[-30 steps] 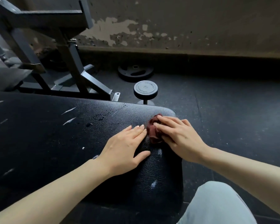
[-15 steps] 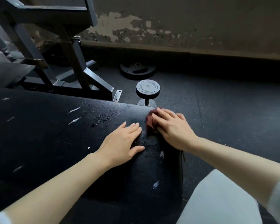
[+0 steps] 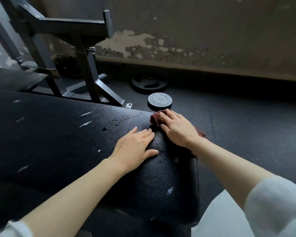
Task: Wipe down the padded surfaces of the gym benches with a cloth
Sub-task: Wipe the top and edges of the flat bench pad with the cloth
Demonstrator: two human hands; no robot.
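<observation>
The left hand (image 3: 135, 146) lies flat, fingers straight, on the black bench pad (image 3: 58, 134), while beyond it the right hand (image 3: 178, 129) presses straight-fingered on the dark red cloth (image 3: 155, 118) at the pad's far corner, hiding most of it.

cloth (image 3: 155, 118) on bench pad (image 3: 58, 134), dumbbell (image 3: 159, 101) behind

The right hand (image 3: 177, 129) hides most of the cloth (image 3: 155, 118).
</observation>
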